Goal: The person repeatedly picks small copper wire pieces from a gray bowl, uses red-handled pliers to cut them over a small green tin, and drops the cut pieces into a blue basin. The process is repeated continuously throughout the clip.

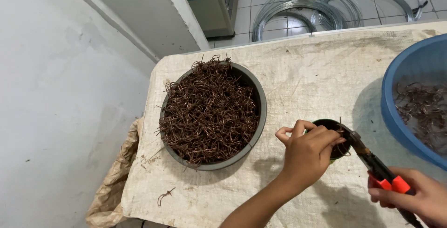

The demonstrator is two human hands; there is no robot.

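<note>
The left hand (pixel 307 151) reaches over a small dark cup (pixel 336 140) near the middle of the table (pixel 307 65); its fingers are curled and the thumb and forefinger are pressed together above the cup's left rim. What they pinch cannot be told.

The right hand (pixel 412 197), at the near right corner, is closed around the red and black handles of a pair of pliers (pixel 372 160). The nose of the pliers points far and left, ending at the cup's right rim (next to the left fingertips).

A grey bowl (pixel 213 114) heaped with bent brown wire pieces stands to the left of the cup, well apart from it. A blue tub (pixel 396 116) with a thin layer of similar wire pieces sits at the right edge. One loose wire piece (pixel 165 195) lies near the table's near left corner. Coils of bright wire (pixel 326 4) lie on the tiled floor beyond the table.
</note>
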